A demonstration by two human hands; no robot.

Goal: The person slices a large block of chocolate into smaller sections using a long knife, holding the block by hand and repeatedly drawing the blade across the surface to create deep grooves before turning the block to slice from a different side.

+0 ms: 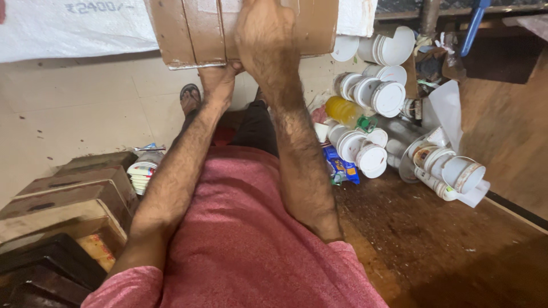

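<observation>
We hold a brown cardboard box [188, 28] up at the top middle of the frame, out in front of us. Our right hand [265, 37] lies flat on the near face, fingers spread over it, so this grip is open and pressing, not wrapped round. Our left hand [218, 80] is under the bottom edge w/ fingers curled up; it props the box from below. We can't see how far those fingers go.

The box looks stiff but bendy at the flaps. The tape on it is shiny and may be a bit slippy. We can't tell how heavy it is, but it takes 2 hands, so prob. not light. Best spots to hold: bottom edge and the side corners, not the thin flaps.

Room to move: pale floor [68, 102] at the upper left is open. At the lower left sit more flat boxes [63, 197], close to our left arm. On the right, stacks of white cups and bowls [371, 94] lie in a heap, plus cups w/ patterns [451, 168]. Those break easy, so that side is tight. Our foot in a sandal [190, 96] is just below the box.
</observation>
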